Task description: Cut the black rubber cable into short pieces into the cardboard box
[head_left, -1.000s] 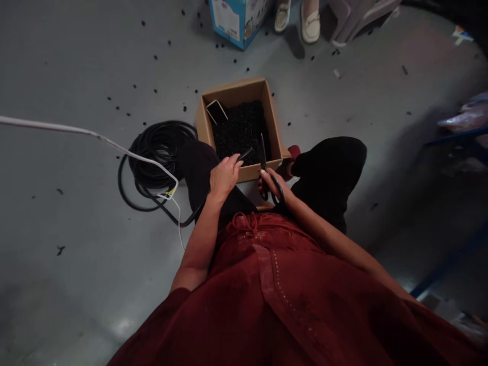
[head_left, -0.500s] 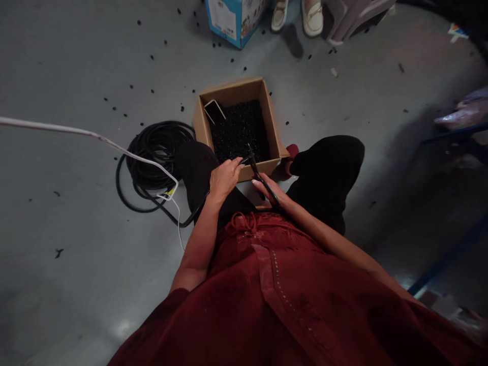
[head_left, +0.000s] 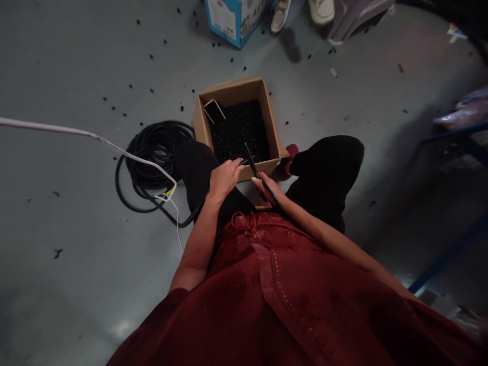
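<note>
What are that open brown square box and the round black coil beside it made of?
Open brown square box: probably matte cardboard, from its tan walls and flap. Round black coil: likely rubber or soft plastic, faintly glossy, from its smooth, shiny bends.

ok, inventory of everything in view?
Carton: 1, brown, centre
Bits: many, black, carton and floor
Slab: 1, dark, pale edge, in carton
Scissors: 1, black, carton's near edge
Tube: 1, black, by scissors
Coil: 1, black, left of carton
Cord: 1, white, left
Tag: 1, yellow, by coil
Box: 1, blue-white, top
Shoes: 2, pale, top, another person's
Stool: 1, grey, top
Wrap: count unclear, pinkish, right
Bars: 2+, blue, right
Shirt: 1, red, bottom
Trousers: 1, black, centre
Left hand: 1, bare, holding tube
Right hand: 1, bare, holding scissors
</note>
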A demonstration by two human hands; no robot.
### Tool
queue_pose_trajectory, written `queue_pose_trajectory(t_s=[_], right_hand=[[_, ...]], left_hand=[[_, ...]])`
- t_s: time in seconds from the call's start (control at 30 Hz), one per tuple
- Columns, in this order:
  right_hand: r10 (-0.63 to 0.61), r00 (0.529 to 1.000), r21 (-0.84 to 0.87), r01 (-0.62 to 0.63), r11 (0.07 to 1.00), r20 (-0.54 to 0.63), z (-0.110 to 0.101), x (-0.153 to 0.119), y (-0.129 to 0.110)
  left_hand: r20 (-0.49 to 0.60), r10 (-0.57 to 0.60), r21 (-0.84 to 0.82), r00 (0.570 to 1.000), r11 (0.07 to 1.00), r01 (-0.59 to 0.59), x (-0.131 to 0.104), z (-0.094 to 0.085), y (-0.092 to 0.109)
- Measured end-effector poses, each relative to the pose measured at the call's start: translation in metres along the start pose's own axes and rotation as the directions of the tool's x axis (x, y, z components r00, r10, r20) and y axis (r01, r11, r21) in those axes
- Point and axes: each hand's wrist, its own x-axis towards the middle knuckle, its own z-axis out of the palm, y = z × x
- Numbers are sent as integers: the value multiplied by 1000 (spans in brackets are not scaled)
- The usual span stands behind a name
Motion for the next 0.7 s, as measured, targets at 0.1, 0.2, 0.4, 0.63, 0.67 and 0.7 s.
queue_pose_trajectory(t_s=[0.1, 0.2, 0.4, 0.63, 0.67, 0.7], right_hand=[[6, 1000, -108, -5, 994, 7, 1, 1, 1], [1, 1000, -192, -1, 981, 1, 2, 3, 1], [-42, 999, -335, 34, 942, -18, 2, 9, 4], [-74, 996, -390, 52, 919, -43, 3, 10, 12], [-76, 996, -392, 53, 919, -44, 3, 10, 13], [-75, 996, -393, 51, 918, -44, 3, 10, 14]], left_hand=[[-8, 4, 15, 1000, 1000, -4, 0, 2, -1], [-12, 6, 36, 1000, 999, -5, 1, 3, -1], [-1, 8, 55, 1000, 998, -8, 2, 2, -1], [21, -8, 41, 1000, 999, 7, 1, 3, -1], [23, -5, 39, 1000, 999, 4, 1, 4, -1], [24, -2, 37, 1000, 999, 1, 1, 4, -1]])
